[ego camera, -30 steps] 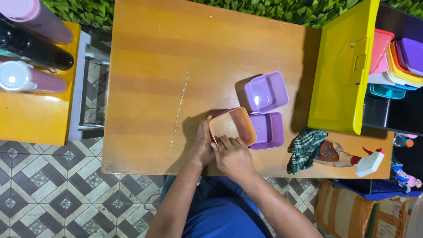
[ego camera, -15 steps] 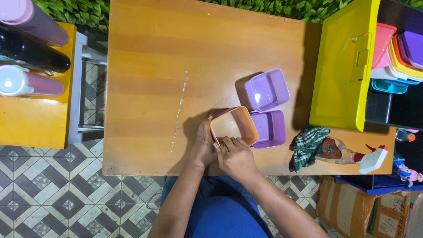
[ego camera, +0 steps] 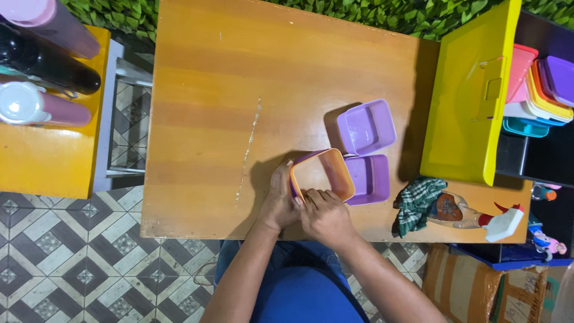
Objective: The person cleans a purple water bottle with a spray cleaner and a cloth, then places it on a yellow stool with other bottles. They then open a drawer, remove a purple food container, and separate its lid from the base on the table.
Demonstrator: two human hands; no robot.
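An orange square container [ego camera: 335, 170] with a purple lid against its left side sits tilted at the near edge of the wooden table [ego camera: 239, 90]. My left hand [ego camera: 280, 200] grips its left edge. My right hand [ego camera: 326, 216] presses on its near rim, fingers curled over it. Just right of it lies a flat purple lid [ego camera: 371, 178], and behind that stands an open purple square container [ego camera: 366, 127].
A yellow bin lid [ego camera: 469, 101] stands at the table's right, with stacked coloured containers [ego camera: 541, 90] beyond it. A green checked cloth [ego camera: 417, 204] and a spray bottle [ego camera: 478, 216] lie at the near right. Bottles [ego camera: 42, 66] rest on a yellow side table at left.
Both hands stay on the orange container; it has tilted slightly and the purple lid now shows along its left edge. Nothing else moved.
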